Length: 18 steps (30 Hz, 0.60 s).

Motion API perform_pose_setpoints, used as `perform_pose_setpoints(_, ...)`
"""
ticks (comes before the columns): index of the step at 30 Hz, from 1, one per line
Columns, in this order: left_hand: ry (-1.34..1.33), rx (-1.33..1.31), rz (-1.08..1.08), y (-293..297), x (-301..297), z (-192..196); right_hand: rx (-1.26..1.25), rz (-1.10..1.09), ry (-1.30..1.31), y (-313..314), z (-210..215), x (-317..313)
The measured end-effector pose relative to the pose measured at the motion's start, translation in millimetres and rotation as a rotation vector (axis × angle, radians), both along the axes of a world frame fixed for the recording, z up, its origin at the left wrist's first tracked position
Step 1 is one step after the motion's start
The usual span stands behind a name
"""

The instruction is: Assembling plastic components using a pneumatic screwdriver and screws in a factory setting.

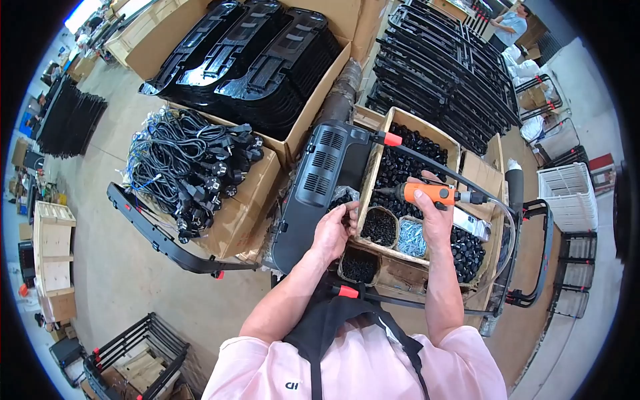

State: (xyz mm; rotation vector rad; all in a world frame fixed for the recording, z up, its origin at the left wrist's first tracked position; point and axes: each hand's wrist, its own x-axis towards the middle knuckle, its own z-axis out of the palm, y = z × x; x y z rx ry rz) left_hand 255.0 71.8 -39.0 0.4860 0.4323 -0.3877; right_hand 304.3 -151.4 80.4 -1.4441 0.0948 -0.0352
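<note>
My right hand [437,223] is wrapped round an orange air screwdriver [428,194], whose dark tip points left over a partitioned wooden tray [365,193]. A hose runs from the tool's right end. Beside the tray's left edge, my left hand [333,233] has its fingers pinched together; what they hold, if anything, is too small to name. Just above those fingers is a clear plastic bag [345,195] with small dark parts. A black vented plastic panel [319,160] lies to the left of this hand, inside a black tube frame with red ends [393,139].
Tray sections hold black caps [408,155], dark screws [380,225] and silver screws [413,238]. Power cords [193,167] pile on a carton at left. Stacked black panels [233,67] and tube frames [440,73] stand beyond. Another person [512,27] is at the far right.
</note>
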Motion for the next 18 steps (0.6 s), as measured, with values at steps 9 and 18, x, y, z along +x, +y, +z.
perform_pose_setpoints(9,-0.049,-0.093,0.060,32,0,-5,-0.105,0.098,-0.053,34,23,17)
perform_pose_setpoints(18,0.057,-0.193,0.135,49,12,0,-0.134,0.137,-0.103,71,51,20)
